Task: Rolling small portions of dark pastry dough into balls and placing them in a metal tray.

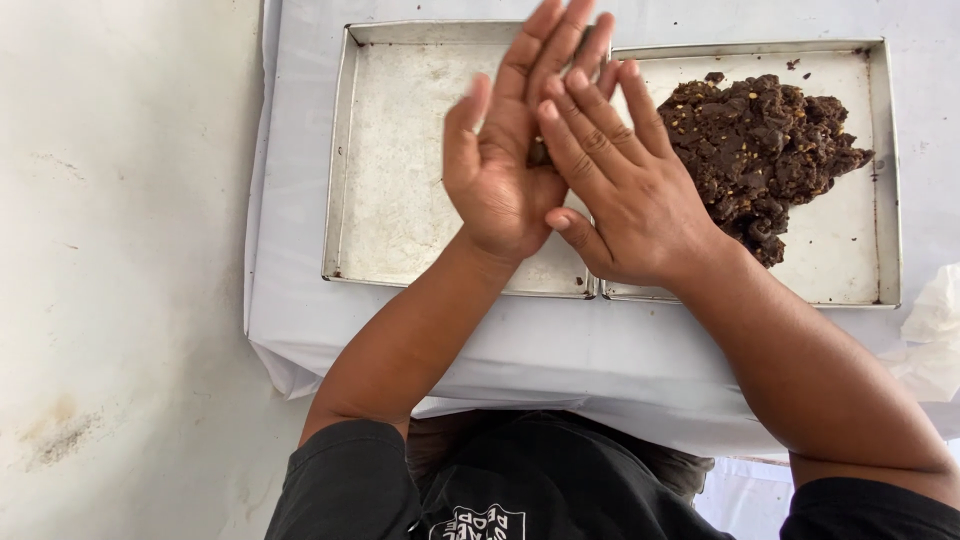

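Over two metal trays [400, 270], your left hand [500, 170] and right hand [625, 200] pressed a dark dough piece [538, 153] between flat palms.

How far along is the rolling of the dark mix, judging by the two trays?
Nothing looks finished: the left tray holds no shaped pieces. In hand: a small lump of mix pressed between left hand and right hand. Left: the large dark pile on the right tray.

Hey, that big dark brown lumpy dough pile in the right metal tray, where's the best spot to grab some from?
Probably pinch from the dark brown dough mound's ragged near-left edge, coming from the side where the right hand is; loose clumps stick out there, and the right metal tray's rim isn't in the way.
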